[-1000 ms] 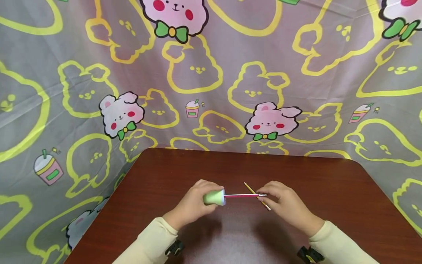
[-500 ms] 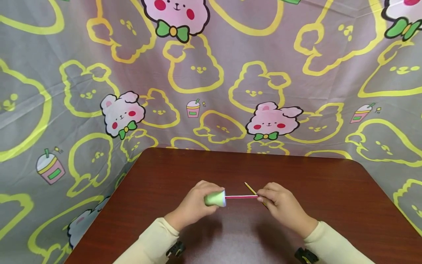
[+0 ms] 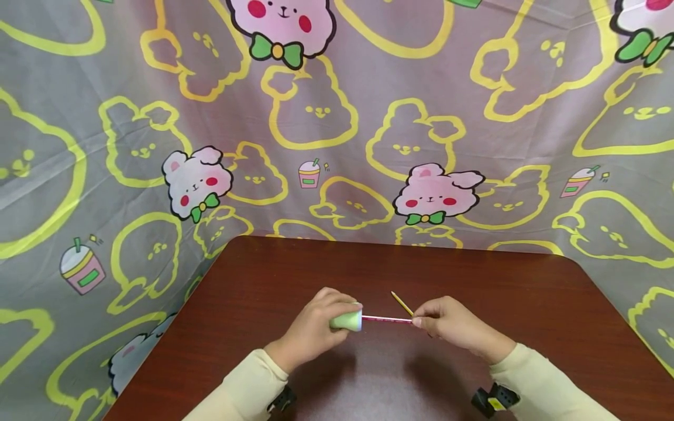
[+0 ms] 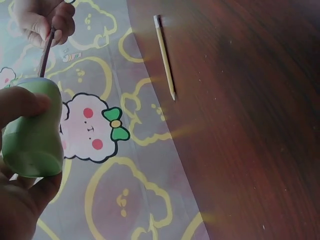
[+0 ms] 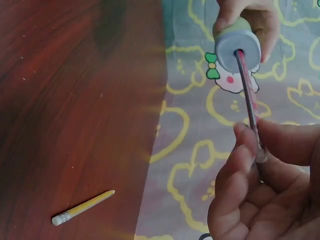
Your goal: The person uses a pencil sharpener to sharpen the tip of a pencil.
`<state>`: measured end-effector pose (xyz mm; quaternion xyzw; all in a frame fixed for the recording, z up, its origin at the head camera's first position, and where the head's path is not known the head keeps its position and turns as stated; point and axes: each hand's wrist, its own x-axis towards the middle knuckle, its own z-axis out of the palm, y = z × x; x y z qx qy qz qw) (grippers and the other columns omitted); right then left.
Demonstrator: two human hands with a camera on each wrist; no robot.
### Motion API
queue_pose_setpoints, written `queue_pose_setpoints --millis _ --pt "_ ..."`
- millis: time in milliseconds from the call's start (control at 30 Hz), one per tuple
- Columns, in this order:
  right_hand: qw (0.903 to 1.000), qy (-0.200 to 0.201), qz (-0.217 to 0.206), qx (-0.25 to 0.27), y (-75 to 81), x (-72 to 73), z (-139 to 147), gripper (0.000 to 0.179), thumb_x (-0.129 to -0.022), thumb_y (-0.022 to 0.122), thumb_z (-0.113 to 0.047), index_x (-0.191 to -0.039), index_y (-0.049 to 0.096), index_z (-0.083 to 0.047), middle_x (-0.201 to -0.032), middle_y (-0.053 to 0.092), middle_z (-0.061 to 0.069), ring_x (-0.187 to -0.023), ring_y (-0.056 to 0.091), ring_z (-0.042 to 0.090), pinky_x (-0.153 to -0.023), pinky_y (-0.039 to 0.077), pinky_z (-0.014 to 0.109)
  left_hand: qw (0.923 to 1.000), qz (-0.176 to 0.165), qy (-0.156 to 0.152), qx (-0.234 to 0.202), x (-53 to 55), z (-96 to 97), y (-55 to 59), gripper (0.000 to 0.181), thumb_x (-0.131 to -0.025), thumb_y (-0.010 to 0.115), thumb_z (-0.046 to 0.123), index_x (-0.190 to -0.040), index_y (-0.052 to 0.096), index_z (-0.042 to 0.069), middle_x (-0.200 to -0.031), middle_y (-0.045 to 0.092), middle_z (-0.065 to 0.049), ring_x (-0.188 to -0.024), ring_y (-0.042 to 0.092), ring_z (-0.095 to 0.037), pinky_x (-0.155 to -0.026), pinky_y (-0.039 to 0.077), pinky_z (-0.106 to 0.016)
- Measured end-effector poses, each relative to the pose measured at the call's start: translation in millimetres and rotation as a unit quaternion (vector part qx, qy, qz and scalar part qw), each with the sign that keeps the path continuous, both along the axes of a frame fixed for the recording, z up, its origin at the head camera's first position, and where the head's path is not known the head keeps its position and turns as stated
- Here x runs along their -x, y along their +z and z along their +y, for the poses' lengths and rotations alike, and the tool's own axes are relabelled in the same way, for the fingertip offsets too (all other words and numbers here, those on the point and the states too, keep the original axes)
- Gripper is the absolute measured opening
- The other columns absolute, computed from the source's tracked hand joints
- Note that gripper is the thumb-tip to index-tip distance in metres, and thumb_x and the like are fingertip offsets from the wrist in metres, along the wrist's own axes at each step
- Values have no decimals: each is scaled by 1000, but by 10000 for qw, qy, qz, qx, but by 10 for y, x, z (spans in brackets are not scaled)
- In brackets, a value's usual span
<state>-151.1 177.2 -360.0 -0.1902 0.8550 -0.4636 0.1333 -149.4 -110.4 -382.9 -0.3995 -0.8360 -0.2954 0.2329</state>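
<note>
In the head view my left hand (image 3: 312, 328) grips a light green pencil sharpener (image 3: 345, 321) lying sideways in the air above the table. A pink and white pencil (image 3: 387, 319) runs from the hole in its pale grey end face (image 5: 226, 49); the pencil's tip is hidden inside. My right hand (image 3: 457, 326) pinches the pencil's other end between thumb and fingers, as the right wrist view also shows. Behind the right fingers a yellow pencil (image 3: 402, 302) lies on the table, partly covered in the head view but whole in the left wrist view.
The dark reddish-brown wooden table (image 3: 295, 266) spreads under both hands. A grey curtain (image 3: 347, 134) with yellow outlines and rabbit faces hangs around its back and sides. Black wrist-worn devices (image 3: 495, 400) sit at both sleeves.
The right fingers have shifted their hold on the pencil, which now shows more white along its upper side. Its held end has dropped slightly. The sharpener stays in the left hand, tilted a little.
</note>
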Motion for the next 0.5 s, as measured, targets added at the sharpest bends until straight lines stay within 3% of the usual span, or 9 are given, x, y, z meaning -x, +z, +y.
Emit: queue_pose_setpoints --millis 167,267,333,400,500 --pt "9962 -216 715 -456 9 -16 -15 24 -89 68 -25 -105 70 -6 -87 65 -1 -72 54 13 -58 46 26 9974 -694 125 -141 9 -32 15 45 -67 80 2 -110 72 11 -109 69 1 -104 56 -17 -87 49 -29" --pt "9861 -375 1490 -639 -13 -36 -18 31 -85 73 -26 -111 69 -10 -101 66 -3 -85 59 14 -68 51 30 9954 -927 126 -223 20 -41 25 44 -67 79 2 -110 72 10 -109 69 1 -104 56 -17 -88 49 -30" --pt "9701 -474 2241 -798 -40 -46 -19 31 -81 78 -24 -109 70 -14 -102 66 -7 -89 60 13 -74 52 32 9944 -1005 126 -294 25 -46 32 44 -67 80 2 -110 72 11 -108 69 1 -104 56 -17 -87 49 -30" --pt "9446 -504 3097 -958 -68 -46 -17 29 -76 81 -19 -103 72 -17 -96 66 -12 -90 60 8 -76 52 32 9941 -1016 103 -369 32 -52 35 45 -67 80 2 -110 72 11 -108 69 1 -103 57 -17 -86 49 -30" --pt "9094 -364 4042 -912 -104 -32 -4 27 -71 83 -11 -96 73 -17 -87 63 -15 -81 56 3 -69 49 24 9929 -1075 56 -497 32 -62 46 46 -66 81 1 -110 72 10 -107 70 0 -102 58 -18 -86 50 -30"
